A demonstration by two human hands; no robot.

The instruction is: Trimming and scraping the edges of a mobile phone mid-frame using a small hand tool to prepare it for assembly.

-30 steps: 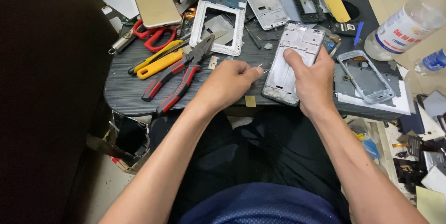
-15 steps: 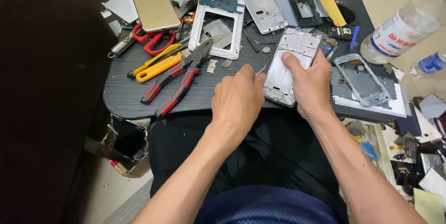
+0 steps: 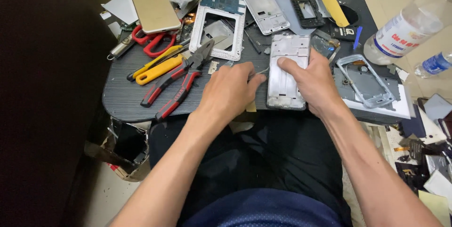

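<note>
— Fingers (image 3: 247,78) on the left hand (image 3: 228,93): how do they sit, seen from the head camera?

— Curled in tight, knuckles up, tips pointing at the silver phone frame (image 3: 282,90). A thin pale sliver pokes out past them, but I cannot tell whether they pinch it or only cover it.

— And the right hand (image 3: 313,81)?

— Clamped on that frame: thumb laid across its face, the other fingers wrapped over its right edge.

— What differs from 1 second ago?

— Then the left hand lay flat and spread on the black table (image 3: 127,100), clear of the frame. Now it is bunched up and nearly touching the frame's left edge. The right hand's grip looks much the same. So both hands now meet at the 1 part: 1 steadies it, the other is at its side.

— Where does the frame lie, and which way does it run?

— Flat on the table, near the front edge, between the 2 hands. Its long axis runs almost straight away from the person, far end tipped slightly right. Red-handled pliers (image 3: 181,78) lie just left of the left hand, untouched.
</note>
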